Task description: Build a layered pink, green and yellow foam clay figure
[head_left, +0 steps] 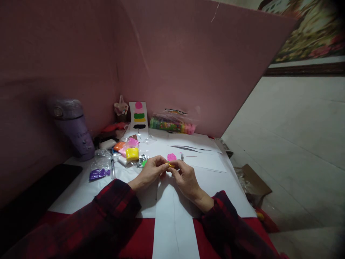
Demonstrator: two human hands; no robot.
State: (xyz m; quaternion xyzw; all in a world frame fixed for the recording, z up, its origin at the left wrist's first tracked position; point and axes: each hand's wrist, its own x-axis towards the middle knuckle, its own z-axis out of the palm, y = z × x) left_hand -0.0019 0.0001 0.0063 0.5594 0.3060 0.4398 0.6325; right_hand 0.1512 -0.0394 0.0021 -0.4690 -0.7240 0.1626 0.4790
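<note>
My left hand (pixel 154 170) and my right hand (pixel 185 177) meet over the white paper. Between their fingertips they pinch a small piece of yellow clay (pixel 170 165), partly covered by the fingers. Just beyond the fingers lies a flat pink clay shape (pixel 171 157) on the paper. A small fork (pixel 182 157) rests to the right of the pink shape, with a thin stick (pixel 191 156) farther right. Beneath my hands a long white paper strip (pixel 174 219) with a faint line runs toward me.
Left of my hands are a yellow clay pack (pixel 132 154), other coloured packs and a purple pack (pixel 98 174). A purple bottle (pixel 74 131) stands far left. Behind are a painted card (pixel 139 120) and a colourful plastic package (pixel 172 124). A cardboard box (pixel 254 180) lies right.
</note>
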